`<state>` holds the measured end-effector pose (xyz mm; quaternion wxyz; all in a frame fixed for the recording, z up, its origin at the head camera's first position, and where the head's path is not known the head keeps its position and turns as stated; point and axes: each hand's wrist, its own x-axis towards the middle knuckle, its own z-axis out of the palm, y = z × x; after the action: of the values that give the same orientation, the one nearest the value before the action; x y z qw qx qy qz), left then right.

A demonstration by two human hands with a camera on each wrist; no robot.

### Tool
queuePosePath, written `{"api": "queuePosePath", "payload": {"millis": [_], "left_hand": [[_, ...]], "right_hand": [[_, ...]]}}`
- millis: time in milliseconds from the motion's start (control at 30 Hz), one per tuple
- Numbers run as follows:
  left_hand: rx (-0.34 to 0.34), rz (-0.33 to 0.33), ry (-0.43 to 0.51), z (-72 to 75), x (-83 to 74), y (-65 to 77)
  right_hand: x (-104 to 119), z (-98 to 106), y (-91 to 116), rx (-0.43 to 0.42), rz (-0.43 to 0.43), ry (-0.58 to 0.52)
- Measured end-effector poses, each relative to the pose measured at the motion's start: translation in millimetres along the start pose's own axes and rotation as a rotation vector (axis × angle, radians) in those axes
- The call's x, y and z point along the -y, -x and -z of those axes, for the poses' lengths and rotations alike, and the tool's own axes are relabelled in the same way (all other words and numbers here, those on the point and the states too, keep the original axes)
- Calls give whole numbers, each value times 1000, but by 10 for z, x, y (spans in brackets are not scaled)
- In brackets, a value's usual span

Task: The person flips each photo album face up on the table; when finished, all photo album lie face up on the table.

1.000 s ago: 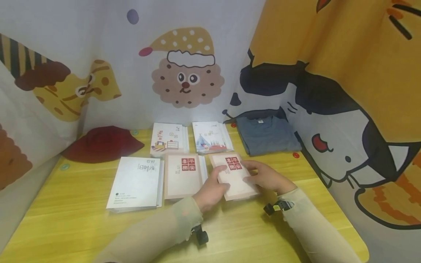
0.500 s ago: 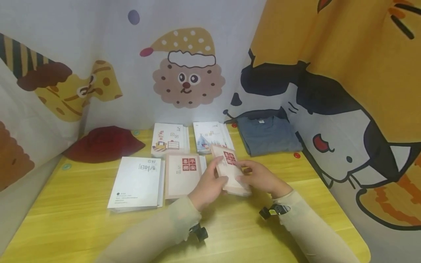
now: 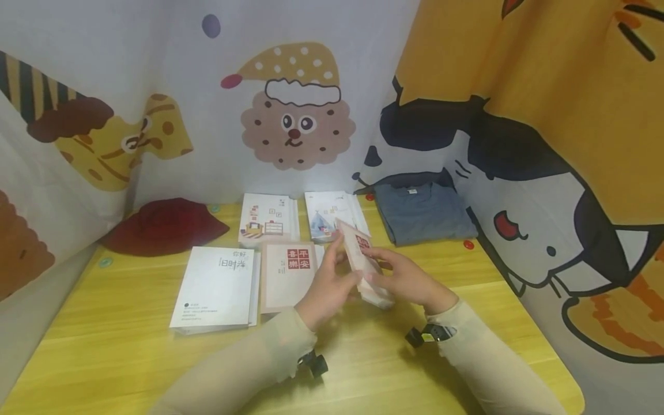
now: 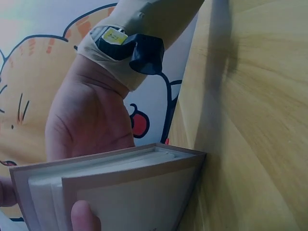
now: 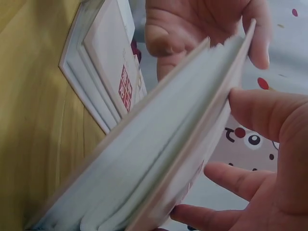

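Both hands hold a beige photo album (image 3: 358, 242) with a red-square print on its cover, tilted steeply over the table. My left hand (image 3: 327, 282) grips the album along its left side, thumb on the cover. From the other side my right hand (image 3: 415, 276) holds it, thumb and finger tips against the cover. In the right wrist view the album (image 5: 144, 144) shows its page edges, slightly fanned. The left wrist view has a lower corner of the album (image 4: 139, 192) close by the tabletop. A matching beige album (image 3: 287, 288) lies left of my left hand.
A white album (image 3: 212, 288) lies at the left front on the yellow wood-grain table (image 3: 119, 346). Behind stand two illustrated white albums (image 3: 270, 219), a dark red hat (image 3: 166, 227) at back left and a folded blue-grey shirt (image 3: 425, 213) at back right. A printed curtain (image 3: 181, 86) hangs behind.
The held album has turned from nearly flat, cover up, to a steep tilt with its left side raised. It has shifted slightly left, and my right hand has followed.
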<state>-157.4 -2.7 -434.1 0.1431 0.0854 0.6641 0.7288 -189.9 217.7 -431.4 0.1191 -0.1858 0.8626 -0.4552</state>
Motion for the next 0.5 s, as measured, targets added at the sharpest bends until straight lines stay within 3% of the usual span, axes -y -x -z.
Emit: {"api": "queuePosePath", "payload": {"millis": [333, 500], "left_hand": [[33, -55, -1, -27, -11, -21], [65, -85, -32, -44, 11, -60]], "right_hand": [[78, 4, 32, -17, 158, -84], [131, 40, 83, 6, 84, -211]]}}
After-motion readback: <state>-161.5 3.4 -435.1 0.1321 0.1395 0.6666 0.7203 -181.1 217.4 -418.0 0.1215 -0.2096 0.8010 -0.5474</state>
